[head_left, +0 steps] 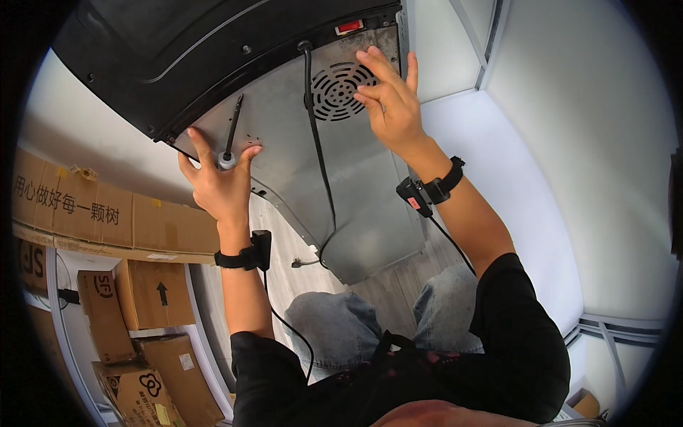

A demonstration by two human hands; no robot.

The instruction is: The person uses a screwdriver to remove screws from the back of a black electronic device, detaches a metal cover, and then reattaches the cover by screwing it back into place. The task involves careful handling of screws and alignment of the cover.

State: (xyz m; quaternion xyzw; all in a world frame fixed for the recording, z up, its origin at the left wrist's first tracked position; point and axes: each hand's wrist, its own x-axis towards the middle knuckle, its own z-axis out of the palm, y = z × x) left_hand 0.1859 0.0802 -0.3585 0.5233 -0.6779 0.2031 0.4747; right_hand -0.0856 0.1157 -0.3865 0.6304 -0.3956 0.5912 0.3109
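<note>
A grey metal panel [370,178] of a large black-cased appliance fills the upper middle. My left hand [220,188] is against its left edge, index finger and thumb spread on the metal. A screwdriver [233,128] with a dark shaft and pale handle sticks up from the left palm, its tip pointing away from me; the fingers round its handle are partly hidden. My right hand [398,114] is raised at the round slotted vent [337,91]. Its thumb and index fingertips meet in a pinch, the other fingers stretched; anything between the tips is too small to make out.
A black power cord [318,142] hangs down the panel to its plug [297,263] near the floor. A red switch [349,28] sits above the vent. Cardboard boxes [160,292] stand on shelving at left. A white wall [583,142] rises at right.
</note>
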